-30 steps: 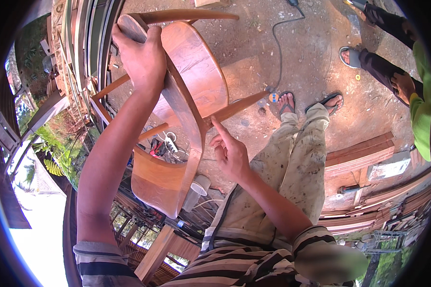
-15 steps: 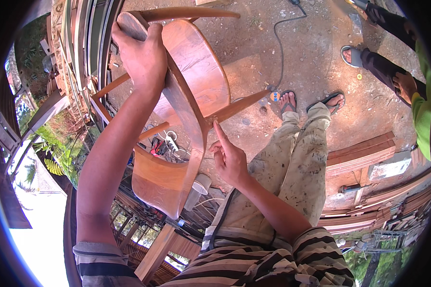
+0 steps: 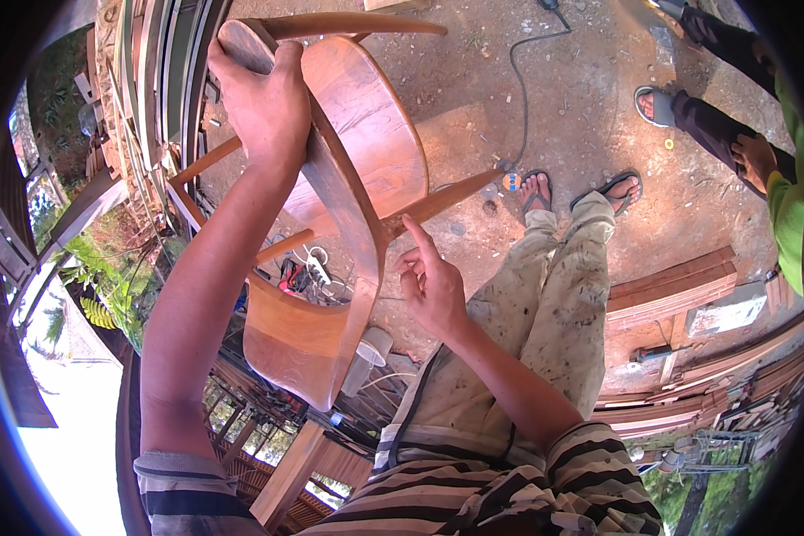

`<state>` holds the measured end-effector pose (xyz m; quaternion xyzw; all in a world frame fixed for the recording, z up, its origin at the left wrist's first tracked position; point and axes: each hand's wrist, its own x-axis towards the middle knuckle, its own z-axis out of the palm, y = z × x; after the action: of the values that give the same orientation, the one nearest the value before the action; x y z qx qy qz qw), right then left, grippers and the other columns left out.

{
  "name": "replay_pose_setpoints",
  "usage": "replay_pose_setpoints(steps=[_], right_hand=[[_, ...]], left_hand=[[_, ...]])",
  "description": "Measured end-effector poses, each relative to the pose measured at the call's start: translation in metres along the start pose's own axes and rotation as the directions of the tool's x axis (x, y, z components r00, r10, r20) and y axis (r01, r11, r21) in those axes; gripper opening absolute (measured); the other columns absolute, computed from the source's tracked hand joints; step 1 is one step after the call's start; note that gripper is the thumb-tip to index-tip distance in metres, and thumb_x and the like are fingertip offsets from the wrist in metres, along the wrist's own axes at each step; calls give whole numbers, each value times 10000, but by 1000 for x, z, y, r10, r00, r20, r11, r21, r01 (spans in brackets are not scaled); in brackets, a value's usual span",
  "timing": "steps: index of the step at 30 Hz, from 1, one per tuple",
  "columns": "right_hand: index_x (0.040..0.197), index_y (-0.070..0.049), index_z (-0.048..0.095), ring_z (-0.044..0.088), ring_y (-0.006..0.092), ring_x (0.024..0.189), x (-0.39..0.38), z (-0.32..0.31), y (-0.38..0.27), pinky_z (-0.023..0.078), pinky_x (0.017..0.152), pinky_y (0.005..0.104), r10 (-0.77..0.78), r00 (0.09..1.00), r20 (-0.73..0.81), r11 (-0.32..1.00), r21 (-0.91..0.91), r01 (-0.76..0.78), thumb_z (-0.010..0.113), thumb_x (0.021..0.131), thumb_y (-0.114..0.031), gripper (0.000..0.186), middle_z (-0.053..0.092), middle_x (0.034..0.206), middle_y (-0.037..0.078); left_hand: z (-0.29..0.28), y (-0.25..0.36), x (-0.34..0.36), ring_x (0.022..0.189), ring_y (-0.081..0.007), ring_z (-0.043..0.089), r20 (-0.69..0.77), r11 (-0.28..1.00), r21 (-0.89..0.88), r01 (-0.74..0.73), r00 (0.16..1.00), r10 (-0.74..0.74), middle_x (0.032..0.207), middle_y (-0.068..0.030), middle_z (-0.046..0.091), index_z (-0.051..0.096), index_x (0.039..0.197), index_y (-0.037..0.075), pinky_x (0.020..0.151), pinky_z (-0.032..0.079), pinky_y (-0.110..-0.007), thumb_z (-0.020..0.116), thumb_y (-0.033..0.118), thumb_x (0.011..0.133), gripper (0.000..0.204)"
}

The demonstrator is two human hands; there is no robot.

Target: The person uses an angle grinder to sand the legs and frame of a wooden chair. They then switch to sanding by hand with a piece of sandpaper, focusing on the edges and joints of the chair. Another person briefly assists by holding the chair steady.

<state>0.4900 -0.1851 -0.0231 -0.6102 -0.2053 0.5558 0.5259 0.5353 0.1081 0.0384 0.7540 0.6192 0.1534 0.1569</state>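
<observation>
A wooden chair (image 3: 366, 125) is tipped in front of me, its seat, curved backrest and tapered legs showing. My left hand (image 3: 266, 107) is wrapped round the end of its armrest, fingers on the far side partly hidden. My right hand (image 3: 433, 290) holds nothing. Its index finger is stretched out, with the tip at the leg (image 3: 447, 196) close to where that leg joins the armrest; the other fingers are loosely curled. The chair's curved backrest (image 3: 295, 344) hangs nearest to me, at the lower left.
A co-worker in a green sleeve (image 3: 786, 223) stands at the right. Stacked boards (image 3: 674, 290) lie on the dirt floor. A dark cable (image 3: 520, 98) runs across the ground. Below the chair are a white bucket (image 3: 366, 357) and a power strip (image 3: 316, 263). Long wood strips lean at the left.
My right index fingertip has slid slightly up and right, from the joint onto the leg. My left hand keeps its hold, and the chair has barely moved.
</observation>
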Motion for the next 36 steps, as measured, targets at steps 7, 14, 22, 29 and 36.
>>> replay_pose_setpoints(steps=[7,14,22,29,36], right_hand=[[1623,-119,325,670,143,666,-2,-8,-18,533,613,287,29,988,150,984,169,-54,593,902,26,783,695,890,102],[1641,-167,312,661,150,650,-11,-9,-27,538,639,310,-15,992,122,999,44,9,597,913,15,803,687,859,88],[1654,-221,288,666,179,655,-13,-20,-23,542,653,320,12,988,151,1000,-22,-9,587,925,-4,818,683,870,83],[1602,-213,382,727,257,729,0,-29,7,576,696,398,189,982,1,945,-273,-181,620,927,-119,722,743,915,89],[1544,-173,450,741,280,931,9,-116,101,588,833,429,369,903,-220,795,-429,-429,623,946,-229,625,744,1093,112]], left_hand=[[3,6,-1,1366,-476,502,-11,995,85,55,998,-55,1484,-325,493,263,1585,-7,1171,356,-472,709,321,860,912],[3,-3,-1,1111,-362,608,-66,998,57,-22,997,25,1449,-258,525,276,1593,23,1036,446,-440,687,273,882,858],[-1,11,-4,1448,-436,426,-22,1000,18,-15,1000,15,1597,-270,389,230,1613,2,1195,328,-450,712,264,894,904],[-2,11,-2,1441,-441,432,-4,999,36,38,999,-38,1582,-276,401,237,1603,-3,1194,328,-456,707,245,893,887],[-2,11,-2,1442,-448,430,2,998,1,55,998,-55,1567,-303,406,239,1601,-7,1203,319,-454,711,208,890,879]])
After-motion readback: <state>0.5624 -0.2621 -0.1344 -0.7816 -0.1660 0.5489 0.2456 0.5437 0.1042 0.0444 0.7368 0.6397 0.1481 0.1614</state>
